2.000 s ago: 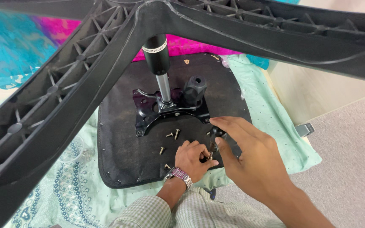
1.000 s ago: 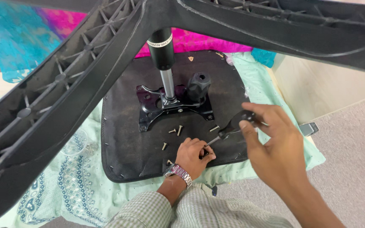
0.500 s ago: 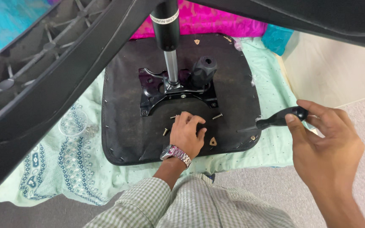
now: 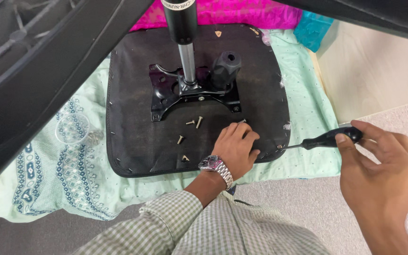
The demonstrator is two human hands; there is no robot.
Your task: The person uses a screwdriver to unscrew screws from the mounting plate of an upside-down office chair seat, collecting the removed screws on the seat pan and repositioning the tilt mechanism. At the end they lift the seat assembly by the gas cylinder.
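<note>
A person's right hand (image 4: pixel 383 174) grips a black-handled screwdriver (image 4: pixel 324 139); the left hand (image 4: pixel 236 147), fingers curled, rests on the upturned seat base (image 4: pixel 133 118) beside loose screws (image 4: pixel 192 123), best gathered first.

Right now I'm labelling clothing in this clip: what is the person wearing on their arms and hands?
The left hand is bare, with a silver metal wristwatch and a green-and-white checked sleeve behind it. The right hand is bare, no sleeve visible.

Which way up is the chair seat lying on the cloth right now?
Upside down. The seat shows its black underside, with the metal mounting plate and gas cylinder pointing up, and loose screws lying on it.
</note>
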